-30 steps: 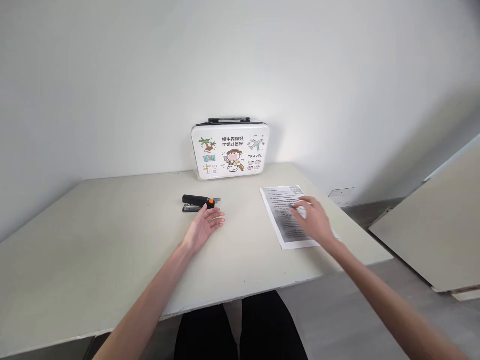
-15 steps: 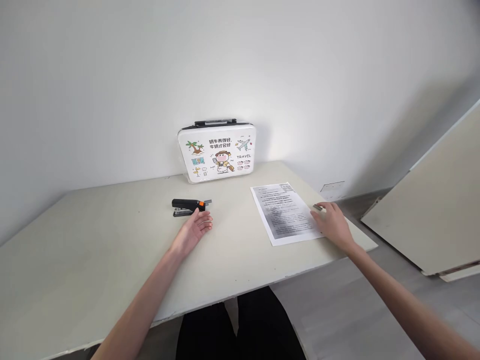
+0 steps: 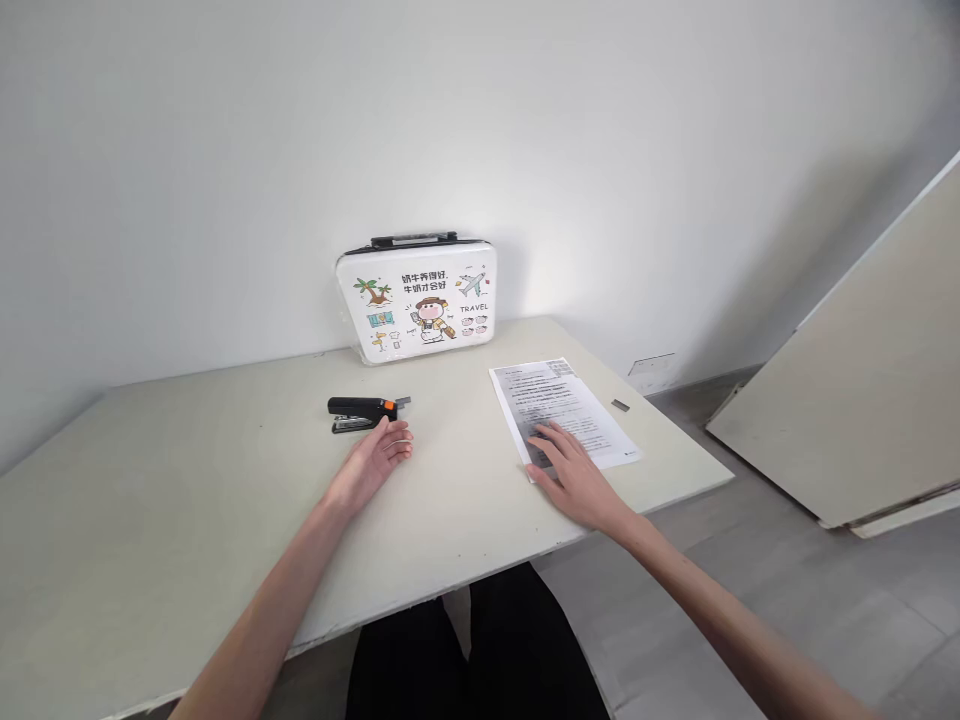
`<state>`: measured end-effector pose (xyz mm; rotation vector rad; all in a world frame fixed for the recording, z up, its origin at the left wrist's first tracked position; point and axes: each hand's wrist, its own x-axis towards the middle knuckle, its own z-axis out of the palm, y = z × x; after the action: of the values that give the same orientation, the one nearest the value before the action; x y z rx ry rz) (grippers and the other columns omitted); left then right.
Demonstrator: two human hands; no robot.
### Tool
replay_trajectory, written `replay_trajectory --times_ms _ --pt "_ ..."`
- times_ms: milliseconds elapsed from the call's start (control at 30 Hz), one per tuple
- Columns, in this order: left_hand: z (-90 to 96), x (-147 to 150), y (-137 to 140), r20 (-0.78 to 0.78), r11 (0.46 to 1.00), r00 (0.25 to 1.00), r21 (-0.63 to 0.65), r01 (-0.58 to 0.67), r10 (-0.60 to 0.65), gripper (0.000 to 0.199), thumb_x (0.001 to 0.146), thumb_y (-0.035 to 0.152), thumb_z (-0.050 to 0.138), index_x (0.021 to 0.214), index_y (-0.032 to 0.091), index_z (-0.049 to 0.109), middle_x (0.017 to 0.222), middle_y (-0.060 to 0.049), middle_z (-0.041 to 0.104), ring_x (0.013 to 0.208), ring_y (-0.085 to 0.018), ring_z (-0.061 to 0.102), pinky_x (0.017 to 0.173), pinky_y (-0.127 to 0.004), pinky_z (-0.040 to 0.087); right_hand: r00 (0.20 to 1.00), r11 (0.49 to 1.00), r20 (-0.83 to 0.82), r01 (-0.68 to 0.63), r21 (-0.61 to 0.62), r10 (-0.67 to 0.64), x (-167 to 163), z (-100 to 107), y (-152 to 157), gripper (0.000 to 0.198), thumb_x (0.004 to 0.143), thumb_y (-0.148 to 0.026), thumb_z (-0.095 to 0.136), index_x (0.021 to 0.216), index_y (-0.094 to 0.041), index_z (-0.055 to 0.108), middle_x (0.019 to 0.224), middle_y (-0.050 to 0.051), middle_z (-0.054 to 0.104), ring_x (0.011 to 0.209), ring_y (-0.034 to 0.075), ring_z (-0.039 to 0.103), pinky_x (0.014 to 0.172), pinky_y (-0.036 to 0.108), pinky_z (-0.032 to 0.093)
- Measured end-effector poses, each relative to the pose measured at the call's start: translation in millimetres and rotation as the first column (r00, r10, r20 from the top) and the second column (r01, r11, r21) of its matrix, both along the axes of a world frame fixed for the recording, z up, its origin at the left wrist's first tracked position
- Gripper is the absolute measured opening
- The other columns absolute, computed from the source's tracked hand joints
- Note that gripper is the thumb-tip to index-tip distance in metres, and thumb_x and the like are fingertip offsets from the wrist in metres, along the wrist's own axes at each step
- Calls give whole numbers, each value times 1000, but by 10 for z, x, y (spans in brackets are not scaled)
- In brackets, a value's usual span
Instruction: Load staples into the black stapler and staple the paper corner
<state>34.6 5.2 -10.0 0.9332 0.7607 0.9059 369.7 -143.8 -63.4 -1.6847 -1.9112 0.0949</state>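
A black stapler (image 3: 356,412) with an orange button lies on the left half of the table, its metal end poking out to the right. My left hand (image 3: 373,452) rests just in front of it, palm turned up and fingers loosely bent, with nothing in it. A fingertip overlaps the stapler's right end; whether it touches, I cannot tell. Over the lower left part of a printed sheet of paper (image 3: 600,435) is my right hand (image 3: 574,475), fingers spread and holding nothing. A small grey strip of staples (image 3: 620,405) lies right of the sheet.
A white carrying case (image 3: 420,300) with cartoon prints and a black handle stands at the back of the table (image 3: 187,480), against the wall. The table's right edge drops to a grey floor. A pale panel (image 3: 855,400) leans farther right.
My right hand has left the staple strip, which now lies on the table, and moved left over the paper. My left hand stays by the stapler. The view has shifted slightly.
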Motion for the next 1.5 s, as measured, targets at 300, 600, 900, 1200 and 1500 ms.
replay_trajectory --times_ms 300,600,900,1200,1500 --pt "1 -11 20 -26 1000 1000 6 7 -7 39 92 51 76 104 14 78 99 -10 72 87 -19 66 90 -34 53 994 981 92 81 -179 -65 -43 52 24 82 103 -73 33 163 -17 37 175 12 22 164 33 9 132 58 14" --pt "-39 -23 39 -18 1000 1000 14 15 -15 43 90 54 77 104 14 78 100 -9 71 87 -19 66 89 -33 54 991 978 117 92 -188 -71 -59 64 27 79 105 -71 29 160 -15 42 174 13 27 163 32 16 132 56 13" --pt "-55 -16 30 -35 999 999 48 14 -12 43 91 55 76 104 15 77 99 -10 73 87 -19 67 90 -35 54 988 979 137 98 -177 -75 -53 27 29 75 105 -69 30 159 -19 46 174 11 29 163 33 16 131 58 15" --pt "-26 6 -30 -76 995 997 98 10 -3 46 87 58 79 102 14 77 98 -11 72 86 -21 66 90 -38 53 992 993 113 72 -99 -61 -197 78 -65 66 105 -66 38 148 -20 59 167 12 42 158 33 32 129 57 27" --pt "-158 142 -164 -391 861 907 504 68 157 45 90 61 70 110 21 67 112 -9 71 110 -27 65 103 -43 50 998 999 67 -2 -33 5 -1133 263 -521 41 109 -43 43 137 -26 68 155 10 58 148 35 47 121 59 40"
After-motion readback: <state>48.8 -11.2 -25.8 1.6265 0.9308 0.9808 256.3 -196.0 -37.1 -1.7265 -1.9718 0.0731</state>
